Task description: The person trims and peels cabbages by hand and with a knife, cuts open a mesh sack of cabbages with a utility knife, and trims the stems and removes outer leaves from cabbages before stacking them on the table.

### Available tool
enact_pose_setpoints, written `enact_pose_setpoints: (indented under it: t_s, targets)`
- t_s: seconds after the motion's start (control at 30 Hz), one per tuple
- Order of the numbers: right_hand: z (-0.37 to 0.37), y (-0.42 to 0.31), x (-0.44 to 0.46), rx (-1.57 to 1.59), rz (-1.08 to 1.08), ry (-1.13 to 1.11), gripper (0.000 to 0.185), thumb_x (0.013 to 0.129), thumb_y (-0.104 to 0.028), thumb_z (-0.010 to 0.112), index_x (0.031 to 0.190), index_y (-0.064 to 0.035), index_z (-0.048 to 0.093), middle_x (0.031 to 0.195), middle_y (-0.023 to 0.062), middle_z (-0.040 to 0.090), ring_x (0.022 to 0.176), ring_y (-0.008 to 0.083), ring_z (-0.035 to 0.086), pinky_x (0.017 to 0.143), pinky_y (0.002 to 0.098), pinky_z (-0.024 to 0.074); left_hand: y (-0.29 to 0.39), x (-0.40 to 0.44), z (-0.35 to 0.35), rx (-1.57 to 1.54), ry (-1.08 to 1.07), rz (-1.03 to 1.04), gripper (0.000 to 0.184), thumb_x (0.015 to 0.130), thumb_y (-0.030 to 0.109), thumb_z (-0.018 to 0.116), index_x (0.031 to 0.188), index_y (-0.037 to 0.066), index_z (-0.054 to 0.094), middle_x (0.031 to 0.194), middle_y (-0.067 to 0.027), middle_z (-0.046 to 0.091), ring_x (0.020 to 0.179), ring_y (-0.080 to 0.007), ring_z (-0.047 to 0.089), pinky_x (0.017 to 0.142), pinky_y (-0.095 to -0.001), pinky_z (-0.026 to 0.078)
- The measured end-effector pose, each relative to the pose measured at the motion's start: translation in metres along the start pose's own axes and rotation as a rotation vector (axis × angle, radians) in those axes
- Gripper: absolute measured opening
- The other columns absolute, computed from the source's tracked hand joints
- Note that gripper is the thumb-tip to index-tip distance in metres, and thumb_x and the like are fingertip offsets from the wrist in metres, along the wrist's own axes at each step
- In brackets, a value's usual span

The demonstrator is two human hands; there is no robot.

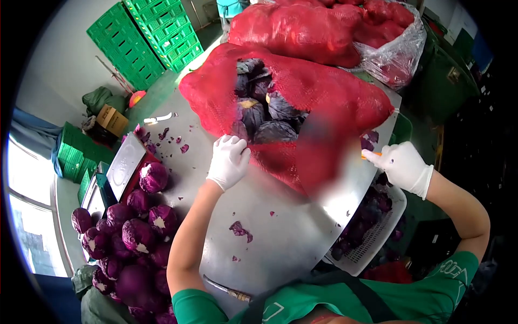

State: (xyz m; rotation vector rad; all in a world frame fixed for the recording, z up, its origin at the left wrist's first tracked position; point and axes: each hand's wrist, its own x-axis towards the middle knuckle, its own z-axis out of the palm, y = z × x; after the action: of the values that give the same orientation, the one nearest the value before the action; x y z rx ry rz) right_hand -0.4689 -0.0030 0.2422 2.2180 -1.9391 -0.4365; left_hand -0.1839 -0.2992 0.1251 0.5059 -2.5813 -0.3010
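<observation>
A large red mesh bag (345,92) lies across the metal table (232,264), torn open in the middle. Dark purple cabbages (278,105) show through the hole. My left hand (229,162), in a white glove, is closed on the bag's near edge at the left of the opening. To the right of the bag, my gloved right hand (402,164) is closed around a slim orange-handled tool (372,155); its working end is lost in blur. Part of the bag's near right side is blurred too.
Peeled purple cabbages (137,235) are heaped at the left. A curved knife (226,289) lies near my body, a white-handled knife (160,117) at the far left. A white basket (372,243) holds leaves at the right. More red bags (297,35) and green crates (127,46) stand behind.
</observation>
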Motion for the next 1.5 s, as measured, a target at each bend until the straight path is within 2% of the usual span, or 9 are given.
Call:
enact_pose_setpoints:
  t_s: [0.13, 0.27, 0.37, 0.5, 0.57, 0.67, 0.93, 1.07, 1.5]
  targets:
    - [0.014, 0.003, 0.005, 0.022, 0.052, 0.201, 0.051, 0.083, -0.007, 0.056, 0.133, -0.0133, 0.059, 0.071, 0.0085, 0.059, 0.062, 0.0242, 0.062, 0.053, 0.0372, 0.0484, 0.018, 0.018, -0.005, 0.173, -0.117, 0.064, 0.017, 0.082, 0.020, 0.068, 0.087, 0.005, 0.060, 0.090, -0.0123, 0.058, 0.094, -0.0346, 0.056, 0.087, -0.0467, 0.044]
    - [0.043, 0.001, 0.013, -0.014, 0.059, 0.162, 0.048, 0.084, -0.007, 0.056, 0.132, -0.0116, 0.059, 0.074, 0.0092, 0.061, 0.063, 0.0253, 0.063, 0.054, 0.0380, 0.0492, 0.082, 0.053, 0.011, 0.092, 0.031, 0.239, 0.044, 0.083, 0.024, 0.068, 0.122, 0.005, 0.060, 0.121, -0.0128, 0.060, 0.113, -0.0329, 0.055, 0.099, -0.0465, 0.041]
    - [0.066, -0.011, -0.015, 0.043, 0.104, 0.164, 0.050, 0.083, -0.005, 0.056, 0.132, -0.0107, 0.058, 0.073, 0.0096, 0.060, 0.062, 0.0258, 0.063, 0.055, 0.0381, 0.0497, 0.113, 0.063, 0.055, 0.260, -0.049, 0.318, 0.042, 0.087, 0.032, 0.065, 0.117, 0.003, 0.062, 0.128, -0.0128, 0.056, 0.128, -0.0283, 0.044, 0.106, -0.0473, 0.033]
    - [0.079, -0.027, -0.073, 0.143, 0.247, 0.069, 0.061, 0.081, -0.005, 0.060, 0.140, -0.0195, 0.052, 0.072, 0.0098, 0.060, 0.061, 0.0262, 0.062, 0.052, 0.0375, 0.0490, 0.121, 0.055, 0.053, 0.315, -0.102, 0.335, 0.025, 0.089, 0.027, 0.062, 0.099, 0.004, 0.063, 0.109, -0.0137, 0.062, 0.117, -0.0301, 0.052, 0.097, -0.0473, 0.040]
    - [0.079, -0.034, -0.083, 0.145, 0.291, 0.040, 0.061, 0.083, -0.006, 0.061, 0.141, -0.0209, 0.052, 0.072, 0.0096, 0.060, 0.061, 0.0263, 0.063, 0.051, 0.0377, 0.0490, 0.125, 0.049, 0.043, 0.235, -0.414, 0.226, 0.017, 0.091, 0.022, 0.059, 0.089, 0.005, 0.058, 0.087, -0.0152, 0.064, 0.094, -0.0350, 0.062, 0.083, -0.0480, 0.047]
    - [0.073, -0.037, -0.062, 0.201, 0.416, 0.366, 0.046, 0.093, -0.019, 0.059, 0.139, -0.0180, 0.053, 0.072, 0.0080, 0.061, 0.060, 0.0264, 0.063, 0.052, 0.0398, 0.0504, 0.113, 0.034, 0.055, 0.147, -0.261, 0.205, 0.018, 0.092, 0.019, 0.057, 0.082, 0.004, 0.053, 0.076, -0.0184, 0.062, 0.078, -0.0400, 0.062, 0.073, -0.0499, 0.048]
    - [0.145, -0.120, -0.107, 0.395, 0.507, 0.046, 0.047, 0.090, -0.017, 0.058, 0.137, -0.0228, 0.054, 0.068, 0.0107, 0.064, 0.060, 0.0298, 0.065, 0.054, 0.0416, 0.0518, 0.098, -0.042, 0.057, -0.108, -0.049, 0.164, 0.012, 0.089, 0.009, 0.059, 0.083, 0.004, 0.049, 0.077, -0.0170, 0.055, 0.076, -0.0398, 0.055, 0.069, -0.0502, 0.043]
    - [0.121, -0.117, -0.078, 0.445, 0.648, 0.471, 0.048, 0.093, -0.019, 0.057, 0.140, -0.0230, 0.051, 0.072, 0.0100, 0.063, 0.057, 0.0294, 0.063, 0.052, 0.0406, 0.0512, 0.099, -0.050, 0.065, -0.088, 0.020, 0.165, 0.013, 0.090, 0.008, 0.059, 0.083, 0.005, 0.049, 0.076, -0.0155, 0.053, 0.078, -0.0373, 0.054, 0.070, -0.0476, 0.041]
    - [0.160, -0.183, -0.030, 0.479, 0.735, 0.443, 0.059, 0.091, -0.020, 0.060, 0.148, -0.0251, 0.043, 0.073, 0.0132, 0.063, 0.057, 0.0338, 0.063, 0.051, 0.0455, 0.0502, 0.070, -0.140, 0.048, -0.042, 0.022, 0.073, 0.010, 0.086, 0.007, 0.059, 0.082, 0.006, 0.050, 0.076, -0.0129, 0.055, 0.078, -0.0346, 0.054, 0.072, -0.0459, 0.041]
